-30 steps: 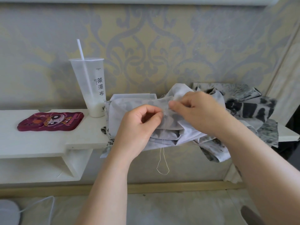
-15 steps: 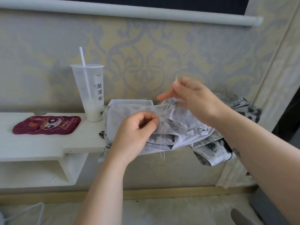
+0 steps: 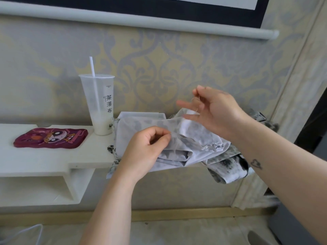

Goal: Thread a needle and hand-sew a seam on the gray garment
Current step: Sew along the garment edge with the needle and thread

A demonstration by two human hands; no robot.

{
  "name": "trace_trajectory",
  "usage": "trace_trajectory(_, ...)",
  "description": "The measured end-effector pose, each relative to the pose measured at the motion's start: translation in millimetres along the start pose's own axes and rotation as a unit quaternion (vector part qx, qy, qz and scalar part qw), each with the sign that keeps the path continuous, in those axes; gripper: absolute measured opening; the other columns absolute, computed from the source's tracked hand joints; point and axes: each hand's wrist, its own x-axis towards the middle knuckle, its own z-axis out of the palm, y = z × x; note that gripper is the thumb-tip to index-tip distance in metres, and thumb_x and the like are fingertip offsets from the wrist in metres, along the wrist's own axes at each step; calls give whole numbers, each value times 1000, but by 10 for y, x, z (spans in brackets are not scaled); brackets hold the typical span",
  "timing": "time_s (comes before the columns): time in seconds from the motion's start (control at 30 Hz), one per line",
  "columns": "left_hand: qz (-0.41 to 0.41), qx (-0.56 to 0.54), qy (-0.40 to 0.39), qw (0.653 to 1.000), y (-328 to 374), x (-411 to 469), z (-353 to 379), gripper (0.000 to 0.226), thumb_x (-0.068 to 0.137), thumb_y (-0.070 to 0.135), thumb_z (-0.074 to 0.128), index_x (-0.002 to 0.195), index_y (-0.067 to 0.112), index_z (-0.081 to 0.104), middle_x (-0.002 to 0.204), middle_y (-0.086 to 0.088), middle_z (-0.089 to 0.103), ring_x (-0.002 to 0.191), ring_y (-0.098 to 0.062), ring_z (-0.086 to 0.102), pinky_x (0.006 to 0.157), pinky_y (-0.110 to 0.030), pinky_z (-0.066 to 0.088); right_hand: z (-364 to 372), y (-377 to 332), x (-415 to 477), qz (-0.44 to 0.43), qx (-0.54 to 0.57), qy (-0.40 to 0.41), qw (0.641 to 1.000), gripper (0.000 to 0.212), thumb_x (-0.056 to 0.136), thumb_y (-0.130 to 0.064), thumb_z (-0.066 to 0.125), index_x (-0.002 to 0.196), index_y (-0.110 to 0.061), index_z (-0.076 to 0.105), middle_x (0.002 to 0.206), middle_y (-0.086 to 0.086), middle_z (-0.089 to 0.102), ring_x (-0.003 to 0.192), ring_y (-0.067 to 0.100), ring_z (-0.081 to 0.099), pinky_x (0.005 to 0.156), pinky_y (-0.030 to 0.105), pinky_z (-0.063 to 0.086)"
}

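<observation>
Left forearm: enters from the bottom edge and reaches up to the middle of the view.
Right forearm: comes in from the lower right, with a small dark tattoo (image 3: 256,164) on its inner side.
Left hand (image 3: 147,151): curled, with thumb and forefinger pinching a fold of the gray garment (image 3: 194,138) at its front edge. The other fingers are tucked under the cloth.
Gray garment: a pale, mottled heap lying on the right end of the white shelf (image 3: 44,160). Part of it spills over the front edge and hangs down. The left hand holds its near left part, and the right hand is above its far right part.
Right hand (image 3: 218,112): raised just over the garment, palm turned left. Thumb and forefinger are closed on a thin needle (image 3: 199,98), which barely shows. The remaining fingers are spread out towards the left, the lowest close to the cloth.
Thread: too fine to follow between needle and cloth.
Maroon cartoon pad (image 3: 51,137): lies flat on the shelf, well to the left of the left hand.
Plastic cup (image 3: 99,106): stands upright between the pad and the garment. It has a little white drink at the bottom and a white straw (image 3: 92,67).
White box (image 3: 141,114): sits behind the garment, partly covered by it.
Wall: patterned yellow and gray paper, with a pale roller bar (image 3: 141,20) across the top.
</observation>
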Motion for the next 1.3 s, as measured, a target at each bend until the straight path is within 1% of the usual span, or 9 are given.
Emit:
trace_trajectory(0.17,3,5,2,1000,5,-4,-16,11,90,17,61,83,20,69,72,15,65,69,6,57,66,-3,40,-85,103,-11,-165,-386,70,905,24,100,-20,38,82,-14,52,68,-11,67,57,1,44,72,26,42)
trace_trajectory(0.27,6,7,2,1000,3,-4,-19,12,91,17,61,82,20,69,70,16,64,68,7,56,65,-3,40,-150,156,-9,-203,-528,81,821,26,100,-20,36,83,-12,54,68,-20,63,80,5,49,113,44,13)
trace_trajectory(0.37,6,10,1,1000,1,-4,-22,12,91,18,61,82,21,69,69,19,64,68,8,56,65,-3,39,-223,198,-1,-195,-583,104,782,25,100,-20,35,85,-12,54,60,-9,58,84,12,50,114,51,-5)
trace_trajectory(0.57,5,12,6,1000,-11,-1,-20,12,91,19,61,82,22,69,72,16,65,70,7,57,66,-3,40,-279,138,34,-101,-412,166,890,26,100,-25,40,81,-16,56,55,-3,44,51,11,42,61,23,38)
trace_trajectory(0.7,4,15,4,1000,-18,12,-15,13,91,20,60,82,24,68,72,16,67,73,6,59,67,-4,41,-239,78,-3,23,-80,123,989,26,101,-18,40,80,-10,52,41,-5,36,36,13,45,54,29,44)
trace_trajectory(0.83,2,9,2,1000,-23,28,-1,14,91,20,60,82,26,67,70,20,66,72,7,59,67,-3,40,-95,72,-99,81,140,35,986,25,103,-15,35,83,-8,49,40,-4,28,74,25,71,67,40,60)
trace_trajectory(0.97,5,19,-4,1000,-29,17,8,13,91,20,60,82,25,68,71,18,66,72,5,59,67,-4,41,-81,174,-58,-17,10,113,993,24,102,-16,38,83,-10,52,40,-11,49,101,25,66,89,41,53)
trace_trajectory(1.13,1,23,0,1000,-34,24,12,13,91,21,60,82,25,68,75,17,69,75,4,61,68,-5,42,-77,234,-115,-88,-142,137,976,26,100,-19,42,78,-15,56,45,-14,54,88,15,69,81,30,52)
trace_trajectory(1.3,-3,1,8,1000,-22,42,11,12,91,18,60,82,21,67,72,16,67,73,3,60,68,-5,42,78,334,-400,-212,-435,120,867,23,98,-26,44,80,-18,56,67,-9,60,60,10,50,59,24,40)
